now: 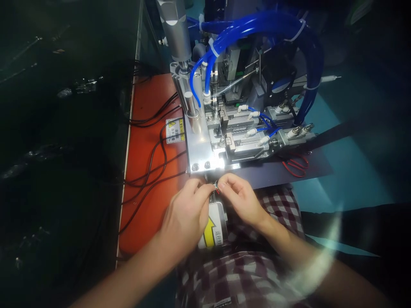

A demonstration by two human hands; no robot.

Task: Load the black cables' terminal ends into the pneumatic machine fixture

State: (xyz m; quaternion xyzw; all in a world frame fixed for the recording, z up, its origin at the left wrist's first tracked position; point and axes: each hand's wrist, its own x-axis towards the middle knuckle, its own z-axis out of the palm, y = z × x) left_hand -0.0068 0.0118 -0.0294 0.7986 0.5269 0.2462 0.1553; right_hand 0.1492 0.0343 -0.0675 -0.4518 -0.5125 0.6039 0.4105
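My left hand (pixel 188 209) and my right hand (pixel 240 199) meet in front of the machine's metal plate (pixel 202 149). Both are closed in a pinch, fingertips almost touching. Between them is a small piece with fine coloured wire ends (pixel 216 187), some red and some bluish; its kind is too small to make out. The thumb and forefinger of each hand press on it from either side. Just below the fingertips lies a white label with a yellow arrow (pixel 210 231) on a rounded machine part, partly covered by my left hand.
A pneumatic fixture with metal slides (pixel 247 143) stands ahead, under a thick bundle of blue air hoses (pixel 266 21). Black cables (pixel 154 158) cross the orange surface (pixel 144 222) at left. A red wire loop (pixel 295 167) lies at the right.
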